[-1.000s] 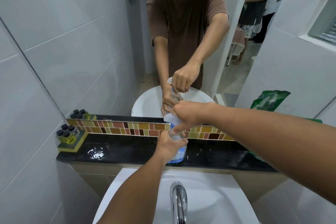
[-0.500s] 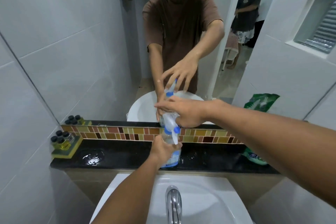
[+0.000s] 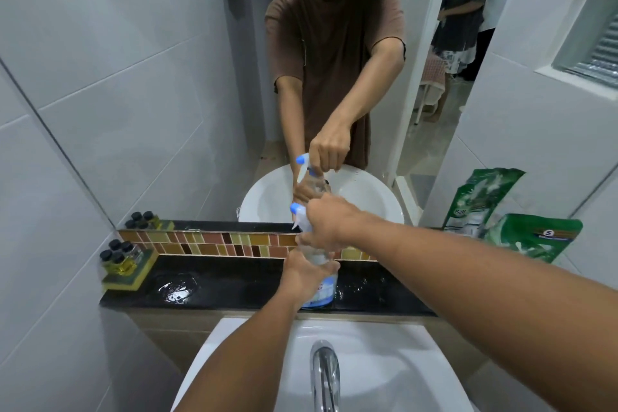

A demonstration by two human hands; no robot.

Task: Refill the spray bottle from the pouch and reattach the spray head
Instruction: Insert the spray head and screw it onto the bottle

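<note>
Standing upright on the wet black ledge (image 3: pixel 234 284) behind the white basin (image 3: pixel 384 361): the clear spray bottle (image 3: pixel 322 288), roughly centred, just past the chrome tap (image 3: pixel 323 375). Wrapped around the bottle's body from the near side: the left hand (image 3: pixel 302 276), fingers curled closed on the clear plastic. Clamped over the white spray head (image 3: pixel 301 221) at the bottle's neck: the right hand (image 3: pixel 329 222), fingers folded down around the collar, knuckles up, blue nozzle tip poking out toward the left. Seated on the neck or only resting there, impossible to tell, the joint hidden under the fingers. Propped against the white wall at the right end of the ledge: the green refill pouch (image 3: pixel 535 237), upright, well apart from the bottle, partly cut off behind the right forearm. At the left end of the ledge, a small tray of dark-capped little bottles (image 3: pixel 122 261), with a puddle of water (image 3: pixel 177 288) just beside it. Along the back, a strip of mosaic tile (image 3: pixel 214 242) under the mirror (image 3: pixel 150 77), both hands and the bottle doubled in the reflection.
</note>
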